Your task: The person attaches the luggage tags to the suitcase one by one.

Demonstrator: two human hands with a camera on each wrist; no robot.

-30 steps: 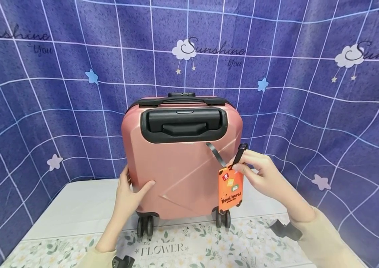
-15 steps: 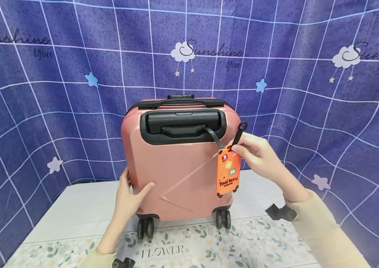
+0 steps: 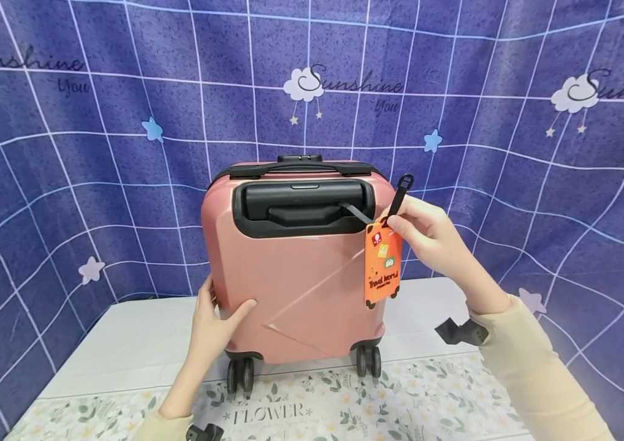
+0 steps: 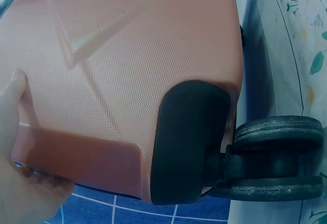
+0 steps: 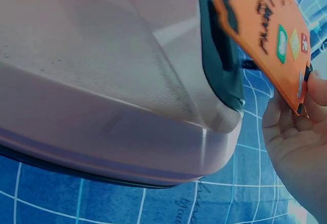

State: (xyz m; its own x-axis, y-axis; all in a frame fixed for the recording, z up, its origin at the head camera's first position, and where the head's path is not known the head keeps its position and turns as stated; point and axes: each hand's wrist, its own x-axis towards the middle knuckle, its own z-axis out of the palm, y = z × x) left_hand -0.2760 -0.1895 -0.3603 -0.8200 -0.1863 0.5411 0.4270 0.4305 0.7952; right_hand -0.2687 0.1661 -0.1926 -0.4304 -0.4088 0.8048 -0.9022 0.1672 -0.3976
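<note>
A pink hard-shell suitcase (image 3: 290, 282) stands upright on its wheels, its black pull handle (image 3: 303, 199) lowered in the recess. My left hand (image 3: 214, 324) holds its lower left side, thumb on the front face and fingers round the edge. With my right hand (image 3: 428, 236) I pinch an orange luggage tag (image 3: 382, 263) at its top, by the black strap. The strap's buckle end (image 3: 404, 182) sticks up above my fingers. Its other end (image 3: 353, 211) reaches left and overlaps the handle recess. In the right wrist view the tag (image 5: 278, 40) hangs close beside the suitcase.
Black double wheels (image 3: 240, 373) carry the suitcase on a white and floral cloth (image 3: 312, 416). A blue gridded curtain (image 3: 124, 165) hangs close behind and at both sides. A combination lock (image 3: 299, 158) sits on the top edge.
My right hand has lifted the luggage tag up along the suitcase, bringing the strap's free end from below the recess to the pull handle. My left hand keeps its hold.
</note>
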